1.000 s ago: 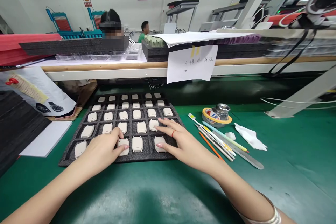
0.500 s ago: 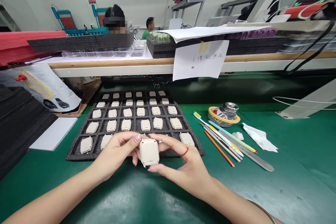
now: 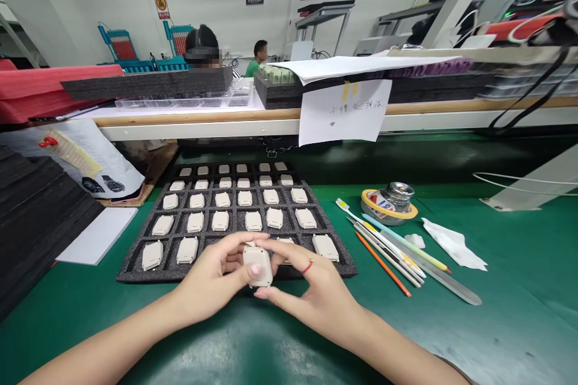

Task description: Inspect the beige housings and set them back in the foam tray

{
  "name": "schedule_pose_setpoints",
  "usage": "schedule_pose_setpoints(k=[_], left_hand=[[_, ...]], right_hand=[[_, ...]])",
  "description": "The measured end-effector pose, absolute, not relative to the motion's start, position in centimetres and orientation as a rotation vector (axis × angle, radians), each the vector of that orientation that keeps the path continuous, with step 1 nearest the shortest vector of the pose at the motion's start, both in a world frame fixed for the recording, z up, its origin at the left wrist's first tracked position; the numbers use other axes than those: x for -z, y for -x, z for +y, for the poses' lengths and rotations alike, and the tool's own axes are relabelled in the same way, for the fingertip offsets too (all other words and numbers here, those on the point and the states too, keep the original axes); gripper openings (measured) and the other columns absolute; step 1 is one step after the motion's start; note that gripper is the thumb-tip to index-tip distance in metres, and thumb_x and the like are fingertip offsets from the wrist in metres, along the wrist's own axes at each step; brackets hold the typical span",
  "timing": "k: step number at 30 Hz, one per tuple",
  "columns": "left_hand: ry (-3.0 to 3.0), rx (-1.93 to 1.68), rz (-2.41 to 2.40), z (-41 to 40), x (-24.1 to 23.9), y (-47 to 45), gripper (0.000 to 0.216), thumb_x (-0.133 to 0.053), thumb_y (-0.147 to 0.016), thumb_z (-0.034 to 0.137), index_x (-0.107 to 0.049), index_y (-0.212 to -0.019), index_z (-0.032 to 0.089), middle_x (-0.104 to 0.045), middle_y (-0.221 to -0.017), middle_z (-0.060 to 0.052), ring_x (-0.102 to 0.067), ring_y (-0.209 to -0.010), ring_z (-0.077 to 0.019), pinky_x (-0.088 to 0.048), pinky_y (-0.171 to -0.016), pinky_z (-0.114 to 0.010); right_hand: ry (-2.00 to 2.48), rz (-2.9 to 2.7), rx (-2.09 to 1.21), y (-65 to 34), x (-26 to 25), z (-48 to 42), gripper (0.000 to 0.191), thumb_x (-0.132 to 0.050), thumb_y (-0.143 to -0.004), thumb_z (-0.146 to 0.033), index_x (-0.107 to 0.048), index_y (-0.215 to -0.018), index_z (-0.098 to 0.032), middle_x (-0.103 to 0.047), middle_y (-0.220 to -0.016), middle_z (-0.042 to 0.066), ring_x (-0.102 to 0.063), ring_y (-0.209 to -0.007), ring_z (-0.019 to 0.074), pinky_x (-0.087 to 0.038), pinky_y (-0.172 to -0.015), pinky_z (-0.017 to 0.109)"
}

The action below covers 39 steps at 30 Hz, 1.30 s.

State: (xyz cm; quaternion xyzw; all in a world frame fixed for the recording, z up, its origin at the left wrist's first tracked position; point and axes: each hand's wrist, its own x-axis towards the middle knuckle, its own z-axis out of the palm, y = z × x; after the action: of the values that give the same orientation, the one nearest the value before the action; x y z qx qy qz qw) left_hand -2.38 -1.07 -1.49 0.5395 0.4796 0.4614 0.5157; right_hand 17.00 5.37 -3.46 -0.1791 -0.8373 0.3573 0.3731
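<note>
A beige watch case (image 3: 258, 258) is held up between both hands, in front of the black foam tray (image 3: 126, 266). My left hand (image 3: 212, 280) grips it from the left, thumb laid across its face and fingers behind. On the other side, my right hand (image 3: 316, 286) pinches it with the index finger at the top edge and the thumb at the bottom. Rows of similar beige cases (image 3: 195, 200) lie in the tray's compartments; the hands hide part of the nearest row.
To the right lie a toothbrush (image 3: 342, 205), an orange stick (image 3: 383, 264), a metal blade (image 3: 456, 290) and a white tissue (image 3: 454, 243). Behind them is a tape roll (image 3: 368, 207) with a glass jar (image 3: 400, 195). Black foam sheets (image 3: 40, 216) stand left. A shelf edge (image 3: 203, 130) crosses behind.
My left thumb has moved down from the case's top corner onto its face. The case has turned slightly in the fingers. The whole view has shifted a little.
</note>
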Motion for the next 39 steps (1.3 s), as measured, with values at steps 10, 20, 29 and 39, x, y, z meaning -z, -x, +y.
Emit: schedule_pose_setpoints(k=[10,20,29,39], left_hand=[[-1.798,-0.846,1.905,1.2,2.6,7.4,0.033,-0.036,-0.102,0.043,-0.061,-0.099,0.022,-0.066,-0.085,-0.001,-0.062,-0.078,-0.0200,-0.046,-0.071,-0.031],[-2.292,-0.599,2.112,0.7,3.7,7.1,0.022,-0.045,-0.098,0.023,-0.062,-0.085,0.017,-0.066,-0.084,-0.008,-0.060,-0.088,-0.0307,-0.045,-0.072,-0.040],[-2.647,-0.771,1.809,0.8,3.8,7.1,0.016,-0.048,-0.101,0.026,-0.060,-0.108,0.017,-0.068,-0.102,-0.006,-0.061,-0.094,-0.0230,-0.050,-0.083,-0.039],[-2.712,-0.532,1.503,0.9,4.2,5.4,0.031,-0.047,-0.102,0.032,-0.061,-0.125,0.016,-0.067,-0.126,-0.011,-0.061,-0.117,-0.0266,-0.051,-0.100,-0.045]], right_hand=[[0.680,-2.265,-0.757,-17.5,4.6,8.0,0.045,-0.057,-0.096,-0.026,-0.043,-0.139,-0.030,-0.060,-0.121,0.006,-0.057,-0.114,0.0218,-0.049,-0.101,0.042],[0.603,-2.326,-0.584,-17.4,5.0,9.1,0.020,-0.054,-0.097,-0.019,-0.064,-0.114,-0.024,-0.065,-0.105,0.007,-0.062,-0.101,0.0226,-0.054,-0.088,0.040],[0.793,-2.514,-0.521,-18.7,3.9,11.0,0.016,-0.073,-0.086,-0.019,-0.072,-0.101,-0.020,-0.073,-0.106,0.007,-0.062,-0.115,0.0310,-0.047,-0.103,0.055],[0.845,-2.662,-0.589,-19.4,3.0,11.0,0.038,-0.079,-0.079,-0.020,-0.073,-0.116,-0.021,-0.072,-0.118,0.004,-0.057,-0.128,0.0332,-0.051,-0.106,0.051]])
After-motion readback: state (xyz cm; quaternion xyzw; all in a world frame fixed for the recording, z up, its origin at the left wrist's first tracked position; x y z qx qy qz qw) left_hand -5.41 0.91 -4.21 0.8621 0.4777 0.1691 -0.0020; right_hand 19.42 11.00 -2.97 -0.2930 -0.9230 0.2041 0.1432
